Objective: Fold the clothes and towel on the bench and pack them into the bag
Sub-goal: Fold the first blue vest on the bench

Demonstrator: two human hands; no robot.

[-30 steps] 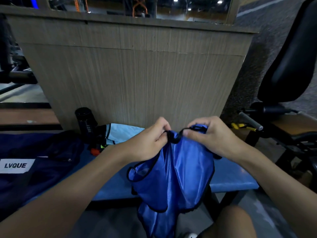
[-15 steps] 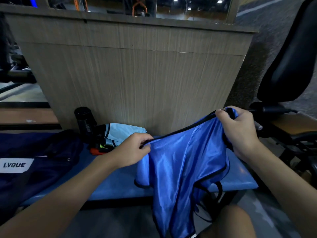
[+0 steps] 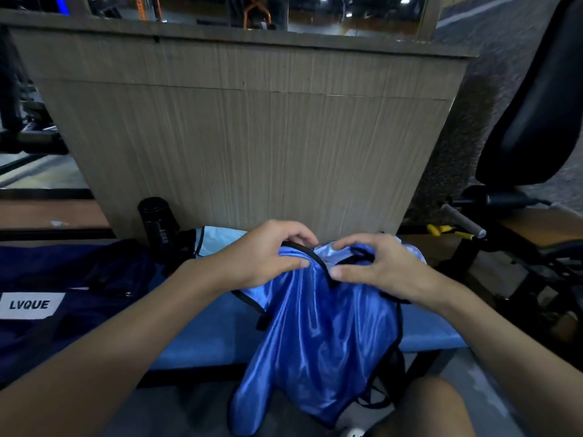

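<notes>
The left grip (image 3: 268, 257), a bare hand, is clamped on the black-trimmed top edge of a shiny blue satin garment (image 3: 321, 335), with the thumb in front of the cloth and the fingers curled over behind. The right grip (image 3: 378, 269), also bare, sits just beside it, its fingers curled round the bunched top of the same garment and its thumb pressing on the fabric. The two thumbs nearly meet.

The garment is held above the front right part of the blue padded surface (image 3: 202, 335) and hangs over the front edge towards the floor.

A dark navy fabric bag (image 3: 79, 272) with a white "LVQUE" label (image 3: 28, 305) lies across the left end of the surface. A black cylindrical bottle (image 3: 157, 222) stands upright at the back edge, against a grey wood-grain panel (image 3: 252, 137). Just to the bottle's right, a pale blue cloth (image 3: 220, 239) lies at the back edge, partly hidden behind the left grip.
</notes>
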